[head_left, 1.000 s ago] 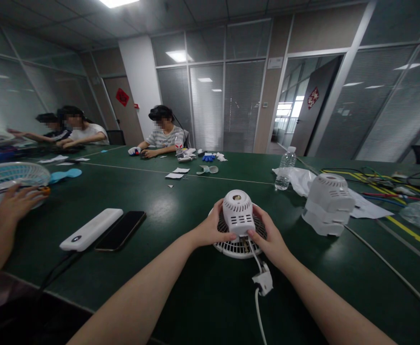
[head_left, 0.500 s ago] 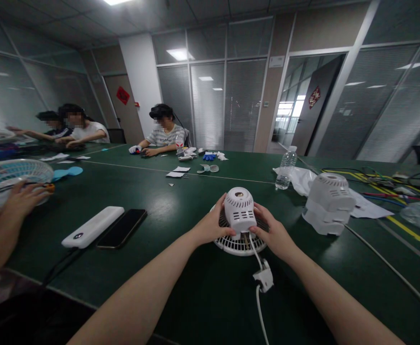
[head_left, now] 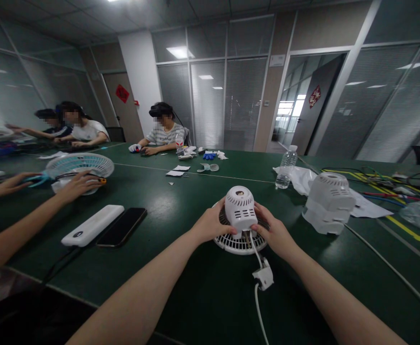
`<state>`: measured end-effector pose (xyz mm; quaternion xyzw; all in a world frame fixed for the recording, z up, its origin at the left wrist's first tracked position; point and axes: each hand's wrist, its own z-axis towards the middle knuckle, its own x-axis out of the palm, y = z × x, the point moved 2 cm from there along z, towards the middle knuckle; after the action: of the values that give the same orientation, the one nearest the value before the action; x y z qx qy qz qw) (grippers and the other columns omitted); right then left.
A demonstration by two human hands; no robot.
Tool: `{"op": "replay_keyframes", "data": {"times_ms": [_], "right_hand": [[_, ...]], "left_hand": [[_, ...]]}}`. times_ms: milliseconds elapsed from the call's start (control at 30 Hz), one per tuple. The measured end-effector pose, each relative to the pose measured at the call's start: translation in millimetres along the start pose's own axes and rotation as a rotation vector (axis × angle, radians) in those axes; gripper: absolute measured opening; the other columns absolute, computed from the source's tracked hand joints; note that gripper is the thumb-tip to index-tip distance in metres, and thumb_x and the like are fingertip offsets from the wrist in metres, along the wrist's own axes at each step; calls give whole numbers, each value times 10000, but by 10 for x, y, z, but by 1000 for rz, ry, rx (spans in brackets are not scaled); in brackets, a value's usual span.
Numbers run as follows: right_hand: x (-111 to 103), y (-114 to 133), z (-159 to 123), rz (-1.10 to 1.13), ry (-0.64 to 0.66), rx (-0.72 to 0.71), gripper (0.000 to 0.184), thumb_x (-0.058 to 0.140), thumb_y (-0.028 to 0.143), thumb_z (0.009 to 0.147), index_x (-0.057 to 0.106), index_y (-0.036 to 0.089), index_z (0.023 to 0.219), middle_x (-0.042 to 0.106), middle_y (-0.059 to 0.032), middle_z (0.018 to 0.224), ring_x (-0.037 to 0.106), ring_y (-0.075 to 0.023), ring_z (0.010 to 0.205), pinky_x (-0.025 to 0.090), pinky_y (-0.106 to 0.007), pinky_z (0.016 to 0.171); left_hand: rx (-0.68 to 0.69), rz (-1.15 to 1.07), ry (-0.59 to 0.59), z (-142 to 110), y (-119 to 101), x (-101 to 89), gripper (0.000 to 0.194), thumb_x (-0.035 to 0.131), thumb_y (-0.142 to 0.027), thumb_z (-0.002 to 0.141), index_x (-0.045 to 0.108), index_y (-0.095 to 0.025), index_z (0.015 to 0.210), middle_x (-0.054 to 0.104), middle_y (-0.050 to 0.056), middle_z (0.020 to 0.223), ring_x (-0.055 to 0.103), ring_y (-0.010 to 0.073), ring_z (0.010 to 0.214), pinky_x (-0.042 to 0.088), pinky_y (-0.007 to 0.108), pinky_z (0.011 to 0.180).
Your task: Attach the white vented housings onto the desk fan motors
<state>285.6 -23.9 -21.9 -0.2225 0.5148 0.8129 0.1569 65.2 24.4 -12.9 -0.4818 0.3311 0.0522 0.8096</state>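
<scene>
The left hand [head_left: 210, 226] and right hand [head_left: 273, 234] grip a white fan housing [head_left: 240, 208] between them, thumbs at its lower front corners, fingers curved around the sides. The assembly is near the middle of the near edge of the table [head_left: 181, 201]. Relative to the earlier frames, both hands and the housing hold nearly the same position.

The vented dome of the housing faces up; its squared end faces the near edge. Its long axis runs from the dome down toward that edge. Beneath it, a round grille [head_left: 235, 247] lies flat. A white cord [head_left: 260, 316] leaves the squared end toward the near edge, with a plug [head_left: 263, 277] lying along it between the forearms.

To the left are a white power bank [head_left: 93, 225] and a phone [head_left: 122, 227], side by side. Beyond them, a co-worker's hand [head_left: 78, 186] rests at a white fan basket [head_left: 104, 164], which has shifted inward from the left end; that person's other hand is now visible. A second housing [head_left: 328, 203] stands to the right. A clear bottle [head_left: 286, 167] stands beyond, toward the far edge.
</scene>
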Motion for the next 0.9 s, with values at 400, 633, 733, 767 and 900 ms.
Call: {"op": "replay_keyframes", "data": {"times_ms": [400,633,733,767,900], "right_hand": [[-28,-43,-22,-9,13,-63,655,607,291,846,313,326,1430,465,-25,1429,462,-230,1291,344,-479,1102],[-139,-13,-29,-27,81,-80,612,610,290,837,385,301,1406,443,-18,1443,421,-263,1319,306,-511,1113],[-156,7,-25,-62,88,-77,591,615,281,828,419,292,1385,464,-11,1424,447,-268,1298,330,-512,1097],[-156,13,-23,-75,86,-71,587,616,279,826,426,293,1381,470,-5,1419,458,-267,1290,338,-511,1093],[-145,43,-15,-106,62,-43,615,638,266,801,428,296,1378,508,2,1385,488,-273,1264,355,-521,1081]], "left_hand": [[-15,-53,38,4,64,-2,905,801,-399,578,382,-223,1361,508,117,1349,496,333,1216,389,532,1021],[22,-111,118,9,85,-31,909,787,-435,607,350,-237,1380,472,115,1384,462,325,1252,368,525,1046],[47,-150,132,9,93,-31,920,788,-435,608,338,-240,1387,454,114,1399,445,323,1268,344,526,1067],[54,-167,139,8,92,-29,921,786,-435,612,334,-239,1390,449,116,1402,439,323,1274,339,526,1070],[70,-201,151,-6,66,-18,958,797,-427,597,314,-239,1403,427,121,1417,410,329,1298,314,534,1084]]}}
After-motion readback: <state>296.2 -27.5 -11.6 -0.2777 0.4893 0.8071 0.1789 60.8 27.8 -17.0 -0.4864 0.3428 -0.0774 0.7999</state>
